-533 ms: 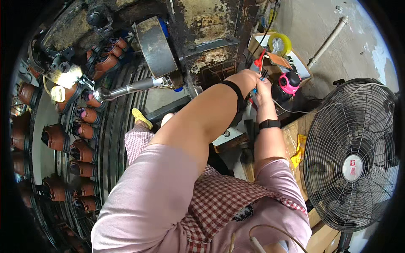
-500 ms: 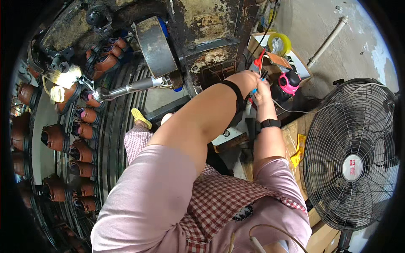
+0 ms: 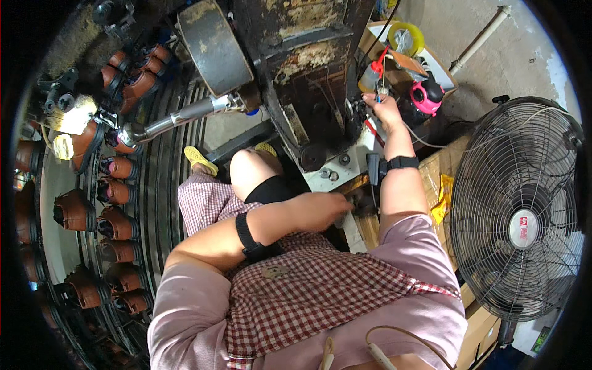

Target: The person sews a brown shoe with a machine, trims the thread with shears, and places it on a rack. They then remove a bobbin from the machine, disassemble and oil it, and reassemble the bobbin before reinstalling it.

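- Your R hand (image 3: 386,111): pinched on sm. blue item (image 3: 379,98), nr. pink-and-black bottle (image 3: 425,95).
- Your L hand (image 3: 332,207): blurred, nr. white machine base (image 3: 317,180); can't tell its grip.

Left hand (image 3: 332,209) blurred, its grip indistinct.

On the far left I've got brown shoes (image 3: 75,209) lined up in rows beside dark metal rails (image 3: 163,166), and a lamp (image 3: 73,117) blazing white at the upper end! Swinging my eyes right, there's the big wire-caged fan (image 3: 523,228), a yellow packet (image 3: 443,197) just beside it. Up top, a yellow tape roll (image 3: 420,41) sits at a cardboard box (image 3: 445,66), and a pale pipe (image 3: 481,40) slants along the peeling wall (image 3: 549,55).
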